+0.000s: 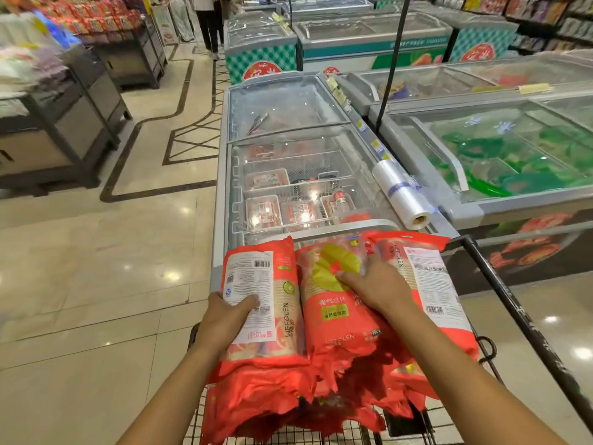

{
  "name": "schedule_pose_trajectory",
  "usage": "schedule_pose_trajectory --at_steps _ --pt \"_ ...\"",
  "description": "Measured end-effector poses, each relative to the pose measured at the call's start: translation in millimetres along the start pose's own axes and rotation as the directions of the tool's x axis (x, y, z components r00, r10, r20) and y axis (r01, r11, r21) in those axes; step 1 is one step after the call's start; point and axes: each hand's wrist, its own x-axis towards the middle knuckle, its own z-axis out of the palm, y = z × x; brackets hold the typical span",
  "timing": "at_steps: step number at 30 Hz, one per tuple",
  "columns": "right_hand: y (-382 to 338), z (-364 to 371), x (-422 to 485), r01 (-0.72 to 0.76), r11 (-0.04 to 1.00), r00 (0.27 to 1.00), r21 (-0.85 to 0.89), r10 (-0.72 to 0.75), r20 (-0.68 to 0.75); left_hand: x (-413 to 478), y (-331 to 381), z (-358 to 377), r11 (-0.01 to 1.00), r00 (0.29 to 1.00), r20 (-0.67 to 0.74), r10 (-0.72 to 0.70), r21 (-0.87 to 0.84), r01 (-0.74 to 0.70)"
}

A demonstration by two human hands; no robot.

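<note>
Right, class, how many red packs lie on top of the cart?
3: left pack in the left hand, middle pack in the right hand, right pack beside it. Others may lie hidden beneath.

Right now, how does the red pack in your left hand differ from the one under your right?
The left red plastic pack shows its white barcode label; the middle red plastic pack shows a yellow round emblem. The left hand grips the left pack's edge, thumb on the label; the right hand rests on top of the middle one. Both lie lengthwise, side by side.
</note>
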Motion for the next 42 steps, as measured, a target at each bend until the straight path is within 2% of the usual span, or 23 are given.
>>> schedule_pose_trajectory --at_steps 10,14,17,20,22,26,34,42 --pt "3.1 0.6 -13.2 0.013 0.975 0.999 -0.222 -0.023 -0.044 -12.4 3.3 3.0 0.981 0.990 -0.047 0.131 0.147 -0.123" --pt "-4.6 -1.8 -19.9 0.083 0.950 0.990 -0.302 -0.112 -0.081 -17.2 1.4 4.9 0.936 0.979 -0.072 0.192 0.313 -0.161" --pt "-23.1 -4.1 -31.8 0.196 0.915 0.967 -0.353 -0.241 -0.088 -31.2 7.7 5.2 0.824 0.946 -0.086 0.314 0.519 -0.226" --pt "-52.6 -2.5 -49.7 0.316 0.853 0.917 -0.416 -0.387 -0.097 -44.5 16.0 0.4 0.627 0.872 -0.040 0.487 0.711 -0.317" --pt "-74.6 0.2 -63.0 0.378 0.827 0.880 -0.417 -0.461 -0.116 -57.3 26.0 -7.1 0.527 0.815 -0.009 0.579 0.767 -0.366" --pt "-115.0 7.3 -94.5 0.470 0.774 0.815 -0.424 -0.565 -0.128 -86.6 36.9 -31.8 0.447 0.729 -0.010 0.684 0.795 -0.409" --pt "-189.1 26.3 -181.7 0.569 0.694 0.719 -0.441 -0.680 -0.143 -150.8 8.9 -123.7 0.459 0.697 -0.132 0.705 0.834 -0.306" --pt "-275.4 66.4 -312.3 0.709 0.591 0.596 -0.385 -0.794 -0.120 -236.6 -68.1 -254.9 0.573 0.670 -0.313 0.673 0.794 -0.204"
